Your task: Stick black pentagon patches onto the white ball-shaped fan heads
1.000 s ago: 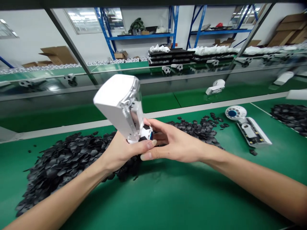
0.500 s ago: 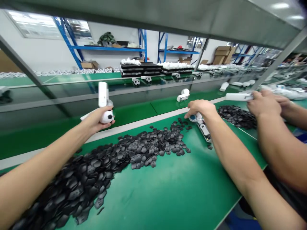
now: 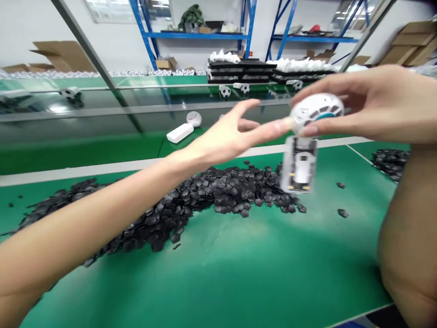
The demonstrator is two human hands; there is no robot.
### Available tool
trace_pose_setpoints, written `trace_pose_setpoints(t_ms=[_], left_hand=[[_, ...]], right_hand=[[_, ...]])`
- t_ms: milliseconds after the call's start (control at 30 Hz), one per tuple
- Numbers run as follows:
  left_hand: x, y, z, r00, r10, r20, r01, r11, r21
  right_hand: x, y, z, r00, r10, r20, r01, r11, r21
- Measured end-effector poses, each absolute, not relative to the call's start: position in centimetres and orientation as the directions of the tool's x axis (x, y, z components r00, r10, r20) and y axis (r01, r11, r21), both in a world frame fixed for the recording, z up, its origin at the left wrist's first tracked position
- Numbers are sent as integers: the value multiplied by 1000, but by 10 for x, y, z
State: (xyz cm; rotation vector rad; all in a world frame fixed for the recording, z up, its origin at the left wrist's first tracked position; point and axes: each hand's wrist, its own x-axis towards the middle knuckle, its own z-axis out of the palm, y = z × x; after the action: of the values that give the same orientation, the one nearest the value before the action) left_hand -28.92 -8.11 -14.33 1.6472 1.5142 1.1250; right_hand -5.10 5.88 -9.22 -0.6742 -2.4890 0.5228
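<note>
My right hand (image 3: 368, 107) grips a white device with a round slotted head (image 3: 317, 109) between thumb and fingers. Below the head hangs its rectangular body (image 3: 300, 166), open to show a circuit board and a pale inner part. Fingers outstretched, my left hand (image 3: 235, 132) reaches in from the left, its index fingertip at the side of the head; nothing is held in it. A heap of black five-sided pieces (image 3: 218, 191) lies under both hands on the green table (image 3: 239, 264).
Another white device (image 3: 180, 132) with a round head lies on the green belt (image 3: 136, 150) beyond the white rail. Football-patterned devices (image 3: 225, 91) and black trays (image 3: 239, 70) stand farther back. Loose black pieces (image 3: 343, 212) lie at right, near another person's arm (image 3: 406, 228).
My left hand has let go of the white football-patterned device and moved right, fingers opening. My right hand has lifted the open-bodied device off the table. The view has turned left.
</note>
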Motion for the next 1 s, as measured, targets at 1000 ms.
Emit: trace_pose_setpoints(t_ms=[1000], left_hand=[[-292, -188, -191, -499, 847, 184, 18, -202, 979]], right_hand=[[-144, -70, -184, -896, 358, -264, 357, 933, 54]])
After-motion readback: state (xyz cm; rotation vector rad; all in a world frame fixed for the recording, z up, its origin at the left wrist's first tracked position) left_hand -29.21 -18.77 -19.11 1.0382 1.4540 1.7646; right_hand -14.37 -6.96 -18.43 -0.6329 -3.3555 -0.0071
